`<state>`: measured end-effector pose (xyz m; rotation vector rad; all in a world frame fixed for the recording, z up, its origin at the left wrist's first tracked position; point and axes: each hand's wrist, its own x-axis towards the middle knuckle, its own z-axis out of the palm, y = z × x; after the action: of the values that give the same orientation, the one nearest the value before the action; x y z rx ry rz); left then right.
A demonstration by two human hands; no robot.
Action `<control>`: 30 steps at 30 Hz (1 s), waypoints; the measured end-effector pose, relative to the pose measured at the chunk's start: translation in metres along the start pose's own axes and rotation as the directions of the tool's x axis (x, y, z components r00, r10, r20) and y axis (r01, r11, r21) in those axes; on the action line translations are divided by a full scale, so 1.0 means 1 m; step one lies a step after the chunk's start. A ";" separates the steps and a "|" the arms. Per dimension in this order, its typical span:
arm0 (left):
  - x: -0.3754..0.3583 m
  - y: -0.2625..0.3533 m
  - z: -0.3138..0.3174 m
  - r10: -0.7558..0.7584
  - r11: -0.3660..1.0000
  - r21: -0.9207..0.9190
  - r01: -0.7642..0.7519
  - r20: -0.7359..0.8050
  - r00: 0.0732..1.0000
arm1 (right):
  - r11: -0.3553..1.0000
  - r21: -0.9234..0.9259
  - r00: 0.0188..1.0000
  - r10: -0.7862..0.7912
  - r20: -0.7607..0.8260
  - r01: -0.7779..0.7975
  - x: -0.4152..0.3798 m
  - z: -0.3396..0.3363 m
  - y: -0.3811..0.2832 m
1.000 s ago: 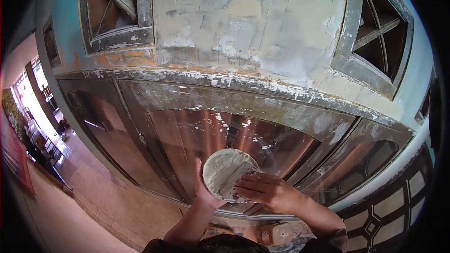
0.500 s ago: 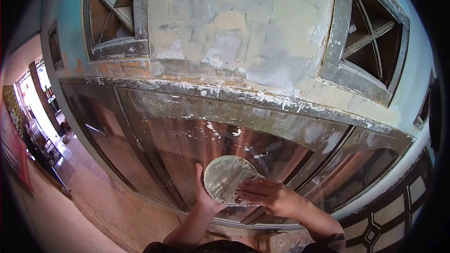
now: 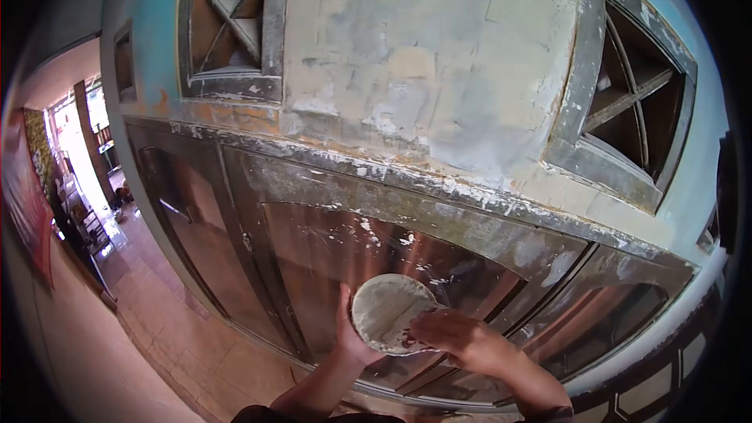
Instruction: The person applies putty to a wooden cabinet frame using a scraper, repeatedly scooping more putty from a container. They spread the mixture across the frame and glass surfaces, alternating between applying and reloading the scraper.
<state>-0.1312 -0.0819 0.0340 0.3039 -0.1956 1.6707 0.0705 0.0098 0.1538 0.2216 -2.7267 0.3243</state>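
Observation:
A round, shallow container (image 3: 388,309) with whitish-grey paste in it is held in front of the glazed doors. My left hand (image 3: 354,338) grips it from the left and below, thumb up along the rim. Over its right side lies my right hand (image 3: 462,337), fingers bent together around something flat and dark red that is mostly hidden. Behind them stands the dark wooden frame (image 3: 376,175) with white paste smears, and the curtained glass (image 3: 313,251) flecked with white spots.
Above is a patched wall (image 3: 423,63) between two wooden vents, the left vent (image 3: 231,23) and the right vent (image 3: 634,94). A tiled floor (image 3: 157,290) runs at the left to a bright doorway (image 3: 78,141). A dark patterned panel (image 3: 666,376) is at the lower right.
The view has shifted, so the wall and vents appear further right and the doors slightly lower. Both hands still hold the container, with my right fingers in nearly the same place on it.

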 end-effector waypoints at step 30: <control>-0.023 0.071 0.028 0.090 0.996 -0.043 -0.084 0.162 0.983 | -0.215 0.916 0.734 0.669 -0.116 0.340 0.106 0.024 -0.008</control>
<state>-0.1968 -0.1205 0.0566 0.4114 -0.3663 1.7270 -0.0335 -0.0155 0.1755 0.0016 -0.9809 2.2311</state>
